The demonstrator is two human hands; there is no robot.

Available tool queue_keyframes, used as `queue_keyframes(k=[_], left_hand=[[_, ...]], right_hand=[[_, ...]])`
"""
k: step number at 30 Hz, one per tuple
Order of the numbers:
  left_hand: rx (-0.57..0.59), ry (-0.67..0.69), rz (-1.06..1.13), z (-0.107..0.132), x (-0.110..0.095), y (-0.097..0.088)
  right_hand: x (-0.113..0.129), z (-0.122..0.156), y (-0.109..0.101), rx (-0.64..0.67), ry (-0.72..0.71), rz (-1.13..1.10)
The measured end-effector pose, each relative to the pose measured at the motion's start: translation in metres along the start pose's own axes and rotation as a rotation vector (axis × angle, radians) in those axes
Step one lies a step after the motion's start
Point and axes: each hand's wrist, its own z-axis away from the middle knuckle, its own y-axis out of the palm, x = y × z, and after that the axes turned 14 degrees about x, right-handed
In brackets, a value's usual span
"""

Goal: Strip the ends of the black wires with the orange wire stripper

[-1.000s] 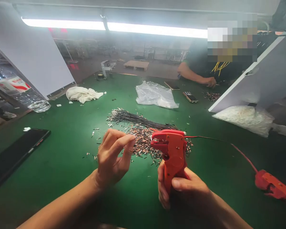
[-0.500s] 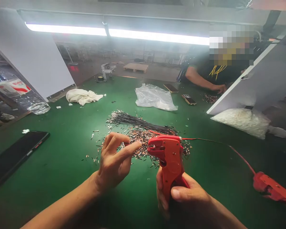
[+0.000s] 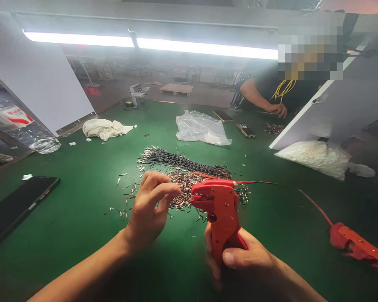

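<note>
My right hand (image 3: pixel 239 262) is wrapped round the handles of a red wire stripper (image 3: pixel 219 212), held upright with its jaws pointing left. My left hand (image 3: pixel 149 209) hovers just left of the jaws, thumb and forefinger pinched together on something too small to make out. Behind both hands lies a heap of small copper-coloured wire pieces (image 3: pixel 189 188) and a bundle of thin black wires (image 3: pixel 179 161) on the green table (image 3: pixel 82 201).
A black phone (image 3: pixel 17 205) lies at the left. A second red tool (image 3: pixel 359 247) with a red cord lies at the right. Farther back are a white cloth (image 3: pixel 103 128), a clear plastic bag (image 3: pixel 201 128), a bag of white pieces (image 3: pixel 318 157), and another person's hand (image 3: pixel 279 110).
My left hand's forefinger reached toward the stripper's jaws, then drew back a little with its fingers curled. The stripper and right hand shifted slightly left and down in view.
</note>
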Motion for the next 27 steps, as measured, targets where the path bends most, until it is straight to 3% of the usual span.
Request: queue_keyframes(k=[6, 15, 21, 27], left_hand=[[0.022, -0.068, 0.05, 0.0, -0.004, -0.003], [0.044, -0.341, 0.31, 0.002, -0.012, 0.004], [0.091, -0.368, 0.442, -0.001, -0.013, 0.003], [0.165, -0.348, 0.527, -0.004, -0.013, -0.003]], right_hand=[[-0.002, 0.0, 0.001, 0.0, 0.008, 0.008], [-0.007, -0.002, 0.004, 0.018, -0.04, -0.097], [-0.004, -0.004, 0.004, 0.06, -0.098, -0.074], [-0.007, 0.0, 0.003, 0.014, -0.014, -0.089]])
